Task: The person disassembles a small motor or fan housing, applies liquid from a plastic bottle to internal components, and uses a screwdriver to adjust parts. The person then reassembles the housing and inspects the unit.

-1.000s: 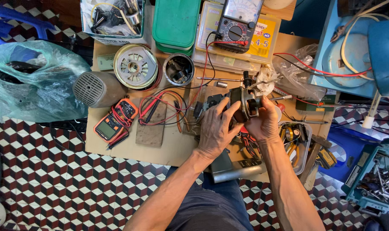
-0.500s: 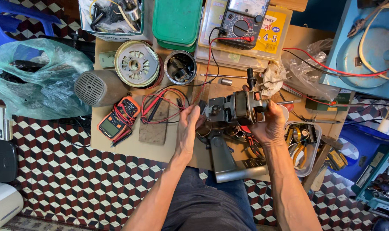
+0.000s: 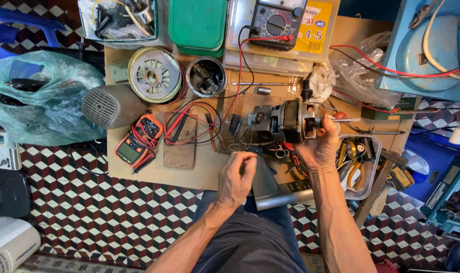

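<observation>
Head cam: right hand [image 3: 318, 149] is wrapped around one small dark motor [image 3: 285, 120], held just over the table [image 3: 209, 172] mid-right. Left hand [image 3: 236, 178] is curled nearly closed near the table edge, can't tell what's pinched in it. Two multimeters: orange one [image 3: 138, 141], black one [image 3: 276, 20]. One grey fan housing [image 3: 108, 105].

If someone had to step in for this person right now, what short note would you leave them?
Right hand: gripping the dark, partly dismantled electric motor at its shaft end, holding it over the brown cardboard-covered bench.
Left hand: off the motor, closed near the grey metal bracket at the bench edge; whether it holds anything is unclear.
Nearby: orange handheld multimeter with red and black leads, clear plastic tray of pliers.
Done: motor housing is open.
Left: cannot tell from here.
</observation>
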